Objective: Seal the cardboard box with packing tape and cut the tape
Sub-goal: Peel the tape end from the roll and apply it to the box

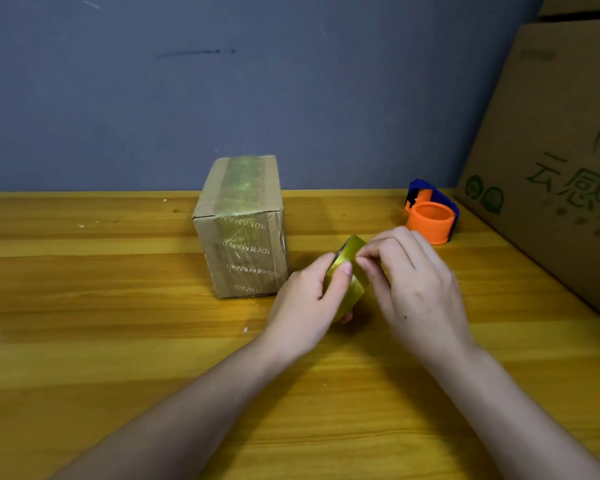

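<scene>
The scene is lit softly and evenly from above, and a mild sheen is seen on the wooden table (pixel 118 306). Faint shadows are cast beneath the forearms. The blue-grey wall (pixel 291 81) is rendered dim. Slight softness is noted throughout, and lines are bent near the edges by the wide-angle lens.

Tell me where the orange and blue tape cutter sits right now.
In the head view, the tape cutter stands untouched at the table's far right, beside the large printed carton, beyond the right hand.
</scene>
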Available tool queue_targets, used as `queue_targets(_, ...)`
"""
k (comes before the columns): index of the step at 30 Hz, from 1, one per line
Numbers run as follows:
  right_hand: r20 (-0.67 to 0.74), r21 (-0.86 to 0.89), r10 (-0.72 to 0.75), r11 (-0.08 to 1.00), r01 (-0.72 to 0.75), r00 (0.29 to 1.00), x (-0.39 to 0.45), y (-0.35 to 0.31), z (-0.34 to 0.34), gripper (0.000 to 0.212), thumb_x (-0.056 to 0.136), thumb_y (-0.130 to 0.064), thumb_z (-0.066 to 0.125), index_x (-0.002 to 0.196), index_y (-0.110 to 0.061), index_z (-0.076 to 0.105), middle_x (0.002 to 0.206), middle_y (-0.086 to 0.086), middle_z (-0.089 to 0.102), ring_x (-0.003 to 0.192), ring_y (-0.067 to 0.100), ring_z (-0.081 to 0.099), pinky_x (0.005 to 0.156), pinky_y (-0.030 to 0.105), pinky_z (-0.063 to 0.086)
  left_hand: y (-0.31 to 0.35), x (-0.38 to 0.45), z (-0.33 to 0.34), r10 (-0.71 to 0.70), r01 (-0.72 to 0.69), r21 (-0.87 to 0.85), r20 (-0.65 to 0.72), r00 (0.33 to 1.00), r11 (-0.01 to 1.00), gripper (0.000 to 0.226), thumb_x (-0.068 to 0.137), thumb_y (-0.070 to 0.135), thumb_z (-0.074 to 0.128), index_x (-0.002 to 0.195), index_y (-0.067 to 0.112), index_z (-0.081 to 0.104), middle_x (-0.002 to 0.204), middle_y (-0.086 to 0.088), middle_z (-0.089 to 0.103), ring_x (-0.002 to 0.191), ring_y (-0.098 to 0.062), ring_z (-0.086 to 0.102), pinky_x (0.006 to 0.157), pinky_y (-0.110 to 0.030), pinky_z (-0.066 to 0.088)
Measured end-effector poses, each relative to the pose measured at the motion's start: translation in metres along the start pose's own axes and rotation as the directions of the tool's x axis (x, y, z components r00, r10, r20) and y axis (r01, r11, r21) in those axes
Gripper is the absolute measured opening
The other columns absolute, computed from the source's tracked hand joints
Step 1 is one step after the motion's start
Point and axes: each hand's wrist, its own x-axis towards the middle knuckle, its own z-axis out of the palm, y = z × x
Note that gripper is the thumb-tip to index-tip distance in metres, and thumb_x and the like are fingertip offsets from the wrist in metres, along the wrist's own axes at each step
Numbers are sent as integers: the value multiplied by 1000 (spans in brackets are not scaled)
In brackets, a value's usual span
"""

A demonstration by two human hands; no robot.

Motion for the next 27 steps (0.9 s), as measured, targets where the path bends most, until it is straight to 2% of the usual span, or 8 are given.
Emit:
queue_targets(5,42,-19,19,1000,-18,999,0,-3,-1,17,97,-18,48,91,-7,60,91,7,59,81,21,55,72,31,47,4,-1,-2,59,-51,192,-35,998,980,38,86,57,28,87,27,51,65,-2,58,70,-35,59,63,-46,49)
queue_targets(9,59,-22,40,999,-39,997,1,-4,-3,14,96,-17,49,92,-8,59,91,6,58,82,21,55,72,34,49,9,-2,-1,59,-46,285,-40,997,957,36,89,49,30,95,21,53,60,4,48,64,-34,55,58,-40,43)
queue_targets(14,70,-44,44,998,-41,997,0,-4,-3,14,95,-17,50,92,-7,59,91,6,58,80,22,56,71,34,49,11,-4,0,82,-58,373,-48,995,926,45,88,51,25,102,18,53,67,-7,57,73,-40,61,60,-41,43)
queue_targets(16,72,-46,51,998,-48,996,0,-5,-4,13,95,-17,50,92,-7,59,90,6,58,80,21,56,70,32,49,12,-6,0,91,-60,414,-55,994,908,55,86,56,19,108,19,52,77,-13,67,79,-40,63,64,-41,46)
queue_targets(19,87,-54,59,997,-55,994,0,-6,-5,13,95,-17,50,92,-8,59,90,6,58,80,20,56,69,32,50,13,-8,1,115,-74,466,-60,992,882,68,79,60,8,112,19,51,84,-14,70,82,-38,65,66,-42,48)
queue_targets(21,99,-57,67,996,-61,993,1,-6,-5,13,96,-18,49,93,-9,58,91,5,57,81,19,55,70,31,50,13,-6,0,96,-65,443,-50,994,894,57,85,59,17,109,22,52,79,-11,68,80,-38,64,65,-41,47)
queue_targets(24,118,103,149,982,-161,982,4,-1,-3,11,94,-21,51,94,-13,58,93,-1,55,86,14,53,77,29,46,11,-1,-3,7,-3,222,-17,1000,975,23,90,53,35,81,38,50,60,0,54,73,-36,62,64,-42,49)
queue_targets(27,152,274,170,939,-207,974,4,2,2,15,90,-21,56,101,-14,60,103,-3,53,99,11,52,86,26,44,4,4,-4,-1,6,77,-65,998,997,21,85,56,36,73,46,48,59,10,53,73,-33,56,66,-45,49)
